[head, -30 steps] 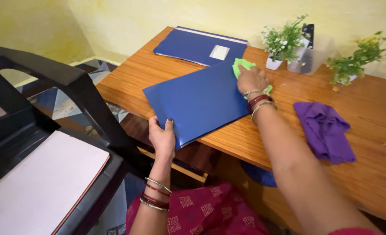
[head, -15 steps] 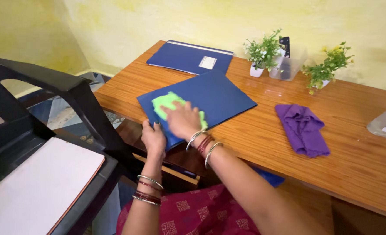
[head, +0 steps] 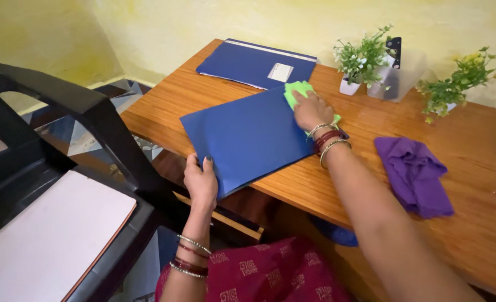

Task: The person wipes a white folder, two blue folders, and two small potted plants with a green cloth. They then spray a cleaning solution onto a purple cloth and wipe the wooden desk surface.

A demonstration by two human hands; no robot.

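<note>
A blue folder [head: 248, 137] lies on the wooden table [head: 382, 184], its near corner jutting past the table's front edge. My left hand [head: 201, 182] grips that near corner, thumb on top. My right hand [head: 310, 110] presses a green cloth [head: 296, 90] flat against the folder's far right corner; most of the cloth is hidden under my palm. Bangles sit on both wrists.
A second blue folder [head: 253, 62] with a white label lies at the table's far left. Two small potted plants [head: 360, 59] [head: 455, 84] and a clear container [head: 398, 72] stand at the back. A purple cloth [head: 414, 173] lies at right. A black chair [head: 74, 145] holding a white board [head: 46, 235] stands at left.
My right hand slid the green cloth from the folder's near left part back up to its far right corner. My left hand stayed on the near corner.
</note>
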